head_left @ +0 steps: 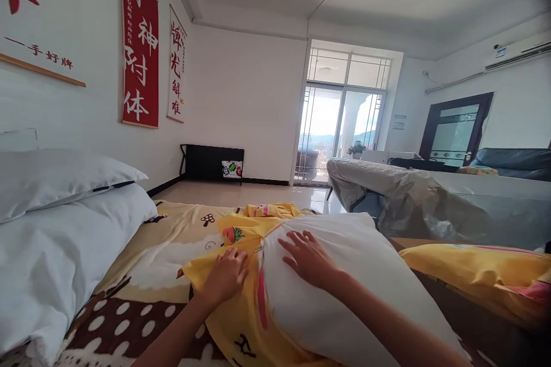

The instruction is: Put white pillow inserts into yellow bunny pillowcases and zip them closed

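A white pillow (357, 275) lies in front of me, its left end inside a yellow printed pillowcase (241, 321) with a pink strip along the opening. My left hand (226, 275) is on the yellow cloth left of that opening, fingers bent and closed on the fabric. Resting flat on top of the white pillow is my right hand (310, 258), its fingers spread and close to the pillowcase edge. The case's far part is bunched beyond my hands. Both lie on a patterned blanket (142, 264) in brown, cream and white.
Two white pillows (64, 241) are stacked at the left. More yellow cloth (482, 269) lies at the right edge. Beyond it stands furniture under clear plastic sheeting (400, 189). A black folded panel (206, 163) leans by the far wall, near a glass sliding door (340, 126).
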Tool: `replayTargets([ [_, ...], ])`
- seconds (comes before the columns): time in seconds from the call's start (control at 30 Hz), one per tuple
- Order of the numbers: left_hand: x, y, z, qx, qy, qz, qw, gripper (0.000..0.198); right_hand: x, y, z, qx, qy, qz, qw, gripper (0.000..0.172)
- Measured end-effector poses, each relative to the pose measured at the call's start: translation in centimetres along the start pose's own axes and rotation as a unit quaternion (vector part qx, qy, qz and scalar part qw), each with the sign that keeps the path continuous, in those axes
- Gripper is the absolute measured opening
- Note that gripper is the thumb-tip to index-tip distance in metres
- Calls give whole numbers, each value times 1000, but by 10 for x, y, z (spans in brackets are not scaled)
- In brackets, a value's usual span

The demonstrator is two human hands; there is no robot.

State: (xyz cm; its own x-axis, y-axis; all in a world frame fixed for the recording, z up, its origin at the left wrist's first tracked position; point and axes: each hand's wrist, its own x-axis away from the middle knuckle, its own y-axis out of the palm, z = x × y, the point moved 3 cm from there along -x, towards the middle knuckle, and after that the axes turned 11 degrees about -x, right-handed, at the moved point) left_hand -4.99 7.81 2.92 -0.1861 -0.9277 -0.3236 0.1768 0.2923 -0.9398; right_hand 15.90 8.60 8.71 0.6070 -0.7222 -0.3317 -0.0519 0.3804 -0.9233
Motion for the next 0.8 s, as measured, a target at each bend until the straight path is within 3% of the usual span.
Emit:
replayTargets([
  [0.07,16,27,-42,3,-36,-21,999,41,38,30,-31,-13,-129,46,991,36],
  [0.1,23,37,-64,12,-66,-16,998,44,56,43,-41,-1,-158,78,984,38],
  [0.2,35,54,-122,98,-184,1,978,59,92,70,-52,31,-187,143,971,51],
  [0.3,42,61,-150,191,-297,-38,935,69,97,79,-42,-2,-154,141,978,69],
  [0.37,47,65,-144,286,-327,-128,891,71,88,82,-37,-72,-95,112,986,72],
  [0.43,50,68,-120,434,-318,-197,819,70,73,85,-39,-163,-8,88,983,65],
  [0.47,49,68,-106,511,-312,-198,776,64,64,87,-43,-208,42,83,974,57],
  [0.53,39,64,-81,609,-316,-125,717,48,44,91,-55,-284,117,73,949,38],
  [0.67,-7,48,-57,663,-330,78,667,21,2,86,-75,-427,136,57,892,24],
  [0.73,-32,37,-58,685,-323,141,638,15,-10,76,-72,-548,144,81,820,24],
  [0.8,-48,31,-67,714,-323,181,595,11,-10,69,-62,-674,153,92,717,28],
])
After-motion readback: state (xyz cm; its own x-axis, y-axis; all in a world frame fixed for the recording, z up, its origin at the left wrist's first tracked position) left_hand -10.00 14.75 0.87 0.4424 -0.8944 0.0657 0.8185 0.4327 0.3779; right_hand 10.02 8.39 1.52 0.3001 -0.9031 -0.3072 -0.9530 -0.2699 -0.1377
